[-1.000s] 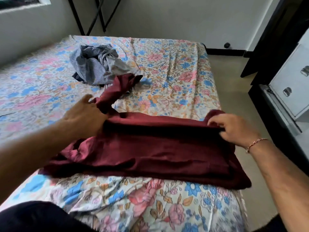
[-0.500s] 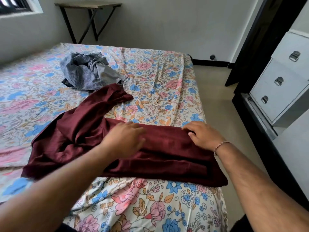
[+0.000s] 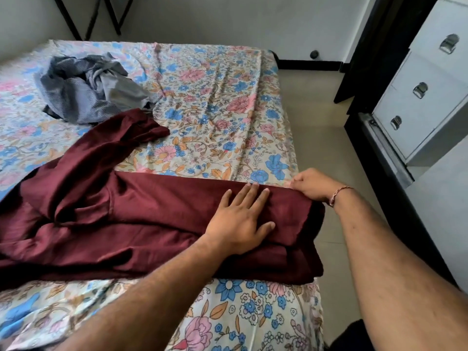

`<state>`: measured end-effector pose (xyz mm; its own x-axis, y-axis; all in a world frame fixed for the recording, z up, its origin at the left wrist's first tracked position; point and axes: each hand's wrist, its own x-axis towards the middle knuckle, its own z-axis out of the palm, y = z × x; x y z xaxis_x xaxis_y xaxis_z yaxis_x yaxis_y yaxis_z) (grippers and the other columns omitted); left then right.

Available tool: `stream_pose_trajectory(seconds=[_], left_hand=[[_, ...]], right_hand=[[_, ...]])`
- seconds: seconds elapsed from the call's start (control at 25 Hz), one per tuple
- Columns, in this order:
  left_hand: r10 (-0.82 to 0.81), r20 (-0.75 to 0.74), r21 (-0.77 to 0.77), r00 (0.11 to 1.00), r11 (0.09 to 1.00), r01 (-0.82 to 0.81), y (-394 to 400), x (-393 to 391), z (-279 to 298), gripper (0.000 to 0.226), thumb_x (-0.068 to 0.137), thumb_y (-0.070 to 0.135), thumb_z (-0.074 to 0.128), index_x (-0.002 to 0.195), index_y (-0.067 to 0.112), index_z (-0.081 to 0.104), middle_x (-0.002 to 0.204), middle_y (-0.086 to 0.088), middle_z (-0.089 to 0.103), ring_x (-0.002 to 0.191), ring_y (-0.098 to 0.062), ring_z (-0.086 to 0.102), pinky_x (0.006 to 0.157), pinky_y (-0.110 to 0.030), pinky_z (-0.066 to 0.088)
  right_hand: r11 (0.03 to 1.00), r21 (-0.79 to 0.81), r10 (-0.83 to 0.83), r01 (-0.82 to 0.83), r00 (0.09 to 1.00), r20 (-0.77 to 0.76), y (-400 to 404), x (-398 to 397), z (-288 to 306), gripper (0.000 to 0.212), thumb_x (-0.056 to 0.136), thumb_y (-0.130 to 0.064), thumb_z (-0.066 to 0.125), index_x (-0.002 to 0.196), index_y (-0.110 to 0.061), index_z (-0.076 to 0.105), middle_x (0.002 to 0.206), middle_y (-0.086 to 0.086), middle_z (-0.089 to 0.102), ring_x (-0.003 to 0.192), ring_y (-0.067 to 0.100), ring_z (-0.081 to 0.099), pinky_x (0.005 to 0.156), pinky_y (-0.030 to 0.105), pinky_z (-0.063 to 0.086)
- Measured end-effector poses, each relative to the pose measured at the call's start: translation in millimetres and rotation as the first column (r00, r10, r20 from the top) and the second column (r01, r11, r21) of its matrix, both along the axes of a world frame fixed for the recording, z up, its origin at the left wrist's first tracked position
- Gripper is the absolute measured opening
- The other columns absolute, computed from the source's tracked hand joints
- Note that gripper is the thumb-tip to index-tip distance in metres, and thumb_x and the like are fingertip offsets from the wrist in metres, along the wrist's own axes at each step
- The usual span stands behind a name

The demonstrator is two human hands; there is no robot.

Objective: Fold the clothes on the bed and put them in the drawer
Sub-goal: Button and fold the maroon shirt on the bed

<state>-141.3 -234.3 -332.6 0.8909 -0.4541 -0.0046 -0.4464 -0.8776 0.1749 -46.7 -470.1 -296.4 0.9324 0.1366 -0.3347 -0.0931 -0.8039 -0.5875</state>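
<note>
Nearest you, your two bare forearms reach in over the bed [image 3: 228, 102], which is covered by a floral sheet in cream, blue and pink. Your left hand [image 3: 240, 219] lies flat, fingers straight and slightly spread, pressing on the maroon satin-like garment [image 3: 141, 206]. This garment is partly folded: its right end forms a layered band along the bed's near right edge, under your palm, while its left part lies loose and creased, with one sleeve-like length running away from you up the sheet.

Your right hand [image 3: 312, 184], with a thin red thread bracelet [image 3: 338, 195] at the wrist, rests at the far right corner of the folded band; its fingers are curled at the cloth's edge, though whether they pinch the cloth cannot be told.

Farther off, toward the bed's left side, one crumpled heap of grey-blue clothing [image 3: 86, 93] lies unfolded, just beyond the tip of the maroon sleeve.

To your right, across a strip of floor, stands the white drawer unit [image 3: 430, 97]. Three drawer fronts are visible, each with one metal cup handle, three handles in all. All three drawers are closed, so their contents are hidden.

Against the far wall, dark table legs [image 3: 101, 16] show.
</note>
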Motion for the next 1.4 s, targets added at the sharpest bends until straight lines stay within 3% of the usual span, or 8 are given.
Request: stream_pose_trajectory(seconds=[0.2, 0.36, 0.48, 0.68, 0.84, 1.0, 1.2, 1.4], left_hand=[[0.019, 0.005, 0.018, 1.000, 1.000, -0.019, -5, 0, -4, 0.085, 0.098, 0.074, 0.022, 0.167, 0.027, 0.007, 0.175, -0.003, 0.003, 0.162, -0.018, -0.003, 0.129, -0.055, 0.003], [0.035, -0.027, -0.024, 0.999, 0.999, -0.035, -6, -2, 3, 0.084, 0.100, 0.072, 0.023, 0.167, 0.023, 0.010, 0.175, -0.003, 0.005, 0.162, -0.018, -0.002, 0.129, -0.054, 0.003], [0.086, 0.001, -0.079, 0.996, 0.993, -0.086, 20, -9, 23, 0.079, 0.101, 0.063, 0.033, 0.165, 0.020, 0.019, 0.173, -0.005, 0.017, 0.161, -0.020, 0.010, 0.129, -0.053, 0.012], [0.131, 0.083, 0.168, 0.988, 0.975, -0.143, 159, -31, 87, 0.079, 0.092, 0.056, 0.050, 0.160, 0.020, 0.032, 0.168, -0.005, 0.031, 0.157, -0.024, 0.025, 0.125, -0.051, 0.026], [0.365, 0.176, 0.106, 0.914, 0.916, -0.386, 274, -42, 116, 0.066, 0.087, 0.053, 0.051, 0.147, 0.026, 0.047, 0.152, 0.002, 0.049, 0.142, -0.024, 0.045, 0.112, -0.048, 0.041], [0.662, 0.109, -0.094, 0.741, 0.749, -0.656, 328, -23, 100, 0.069, 0.086, 0.052, 0.060, 0.147, 0.023, 0.045, 0.147, -0.004, 0.051, 0.136, -0.030, 0.047, 0.108, -0.049, 0.044], [0.683, 0.127, -0.122, 0.720, 0.731, -0.672, 334, 2, 71, 0.091, 0.085, 0.050, 0.064, 0.162, 0.022, 0.024, 0.170, -0.010, 0.023, 0.158, -0.030, 0.019, 0.124, -0.053, 0.025], [0.688, 0.005, -0.116, 0.726, 0.721, -0.683, 343, 7, 50, 0.101, 0.087, 0.040, 0.059, 0.166, 0.021, 0.000, 0.174, -0.013, 0.000, 0.161, -0.030, -0.003, 0.128, -0.056, 0.010]], right_hand=[[0.963, 0.202, -0.146, 0.180, 0.974, -0.170, -23, -13, -16, 0.049, 0.078, -0.060, 0.081, 0.092, -0.015, 0.067, 0.086, 0.001, 0.067, 0.075, 0.017, 0.059, 0.067, 0.028, 0.046], [0.910, -0.363, -0.084, 0.199, 0.947, 0.310, 1, -27, -3, 0.042, 0.089, -0.042, 0.070, 0.126, -0.025, 0.060, 0.125, 0.004, 0.065, 0.112, 0.030, 0.062, 0.092, 0.041, 0.052], [0.964, -0.264, 0.131, 0.029, 0.814, 0.565, 76, -49, 19, 0.051, 0.091, -0.037, 0.064, 0.139, -0.023, 0.054, 0.138, 0.002, 0.058, 0.127, 0.030, 0.054, 0.101, 0.048, 0.048], [0.960, -0.044, 0.246, -0.275, 0.762, 0.599, 188, -92, 26, 0.047, 0.090, -0.033, 0.068, 0.134, -0.025, 0.057, 0.128, -0.006, 0.059, 0.117, 0.016, 0.057, 0.102, 0.036, 0.049], [0.951, 0.161, 0.154, -0.265, 0.854, 0.497, 271, -74, 19, 0.039, 0.089, -0.028, 0.073, 0.126, -0.026, 0.061, 0.115, -0.009, 0.059, 0.098, 0.008, 0.062, 0.093, 0.030, 0.052], [0.953, 0.284, -0.012, -0.106, 0.923, 0.384, 341, -24, 25, 0.032, 0.090, -0.023, 0.072, 0.120, -0.020, 0.062, 0.113, -0.003, 0.063, 0.092, 0.015, 0.064, 0.088, 0.030, 0.050], [0.986, -0.054, 0.165, -0.156, 0.916, 0.365, 394, 39, 17, 0.051, 0.089, -0.022, 0.066, 0.137, -0.016, 0.051, 0.137, 0.008, 0.052, 0.125, 0.029, 0.053, 0.103, 0.038, 0.045], [0.904, -0.425, 0.255, -0.048, 0.858, 0.446, 424, 90, 3, 0.060, 0.090, -0.021, 0.055, 0.147, -0.022, 0.037, 0.146, 0.008, 0.042, 0.128, 0.034, 0.048, 0.096, 0.049, 0.050]])
